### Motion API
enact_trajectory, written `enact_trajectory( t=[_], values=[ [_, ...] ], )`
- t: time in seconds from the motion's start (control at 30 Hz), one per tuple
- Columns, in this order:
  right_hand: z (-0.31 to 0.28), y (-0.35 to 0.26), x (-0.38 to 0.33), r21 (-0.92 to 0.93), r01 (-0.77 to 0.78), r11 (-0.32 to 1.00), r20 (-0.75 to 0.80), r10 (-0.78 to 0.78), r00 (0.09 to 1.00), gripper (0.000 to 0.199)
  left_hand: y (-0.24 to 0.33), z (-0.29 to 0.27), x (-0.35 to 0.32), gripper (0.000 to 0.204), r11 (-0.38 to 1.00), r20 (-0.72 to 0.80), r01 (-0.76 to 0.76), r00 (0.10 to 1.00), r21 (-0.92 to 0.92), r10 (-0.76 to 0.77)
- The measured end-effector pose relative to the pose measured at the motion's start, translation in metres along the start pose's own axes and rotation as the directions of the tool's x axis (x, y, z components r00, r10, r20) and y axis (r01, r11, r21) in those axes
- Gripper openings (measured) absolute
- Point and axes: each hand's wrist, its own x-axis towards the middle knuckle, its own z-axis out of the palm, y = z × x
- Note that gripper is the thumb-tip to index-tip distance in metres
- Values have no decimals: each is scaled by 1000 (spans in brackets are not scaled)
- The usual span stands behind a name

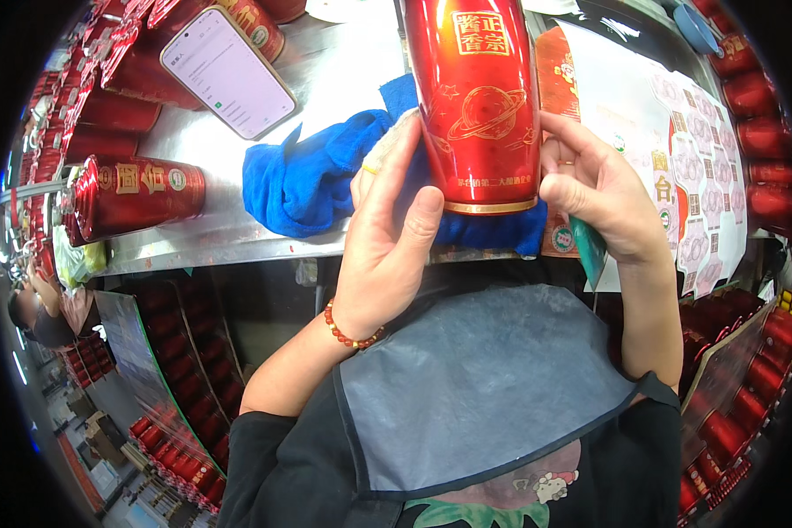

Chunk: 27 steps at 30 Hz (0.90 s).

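A glossy red bottle (478, 114) with gold print and a gold band round its base is upright in front of me, between my hands. Against its left side lies my left hand (383, 238), fingers along the wall and thumb near the base. My right hand (603, 189) has its fingertips on the bottle's right side, thumb bent inward. Below the right palm juts a flat teal piece (591, 251); how it is held is hidden. Behind the bottle a crumpled blue cloth (304, 180) lies on the metal table (224, 238). Pale material (387, 145) shows at my left fingers.
To the left, a red bottle (136, 194) lies on its side near stacked red bottles (119, 106). A lit phone (229, 75) rests beyond the cloth. Sheets of printed stickers (704, 167) cover the right side, with a blue bowl (697, 31) behind. Racks of red bottles (770, 141) flank me.
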Motion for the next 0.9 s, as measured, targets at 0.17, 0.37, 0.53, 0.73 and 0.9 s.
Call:
enact_trajectory(
  t=[0.17,0.37,0.53,0.73,0.9],
  values=[
    [-3,0,9,-24,13,1000,56,-12,998,79,34,0,8,66,984,15,168,985,62,-170],
    [-16,-11,21,-96,-5,995,52,10,999,76,42,-1,4,54,986,-99,121,989,116,-110],
    [-33,-32,59,-230,79,970,125,-51,991,77,52,-18,-1,31,867,62,-309,949,390,310],
    [-17,-28,88,-134,77,988,53,-70,996,58,48,-14,7,37,717,213,-510,857,475,469],
    [1,-39,89,-195,203,959,151,-175,973,66,50,0,23,41,613,298,-614,785,497,544]
  ],
)
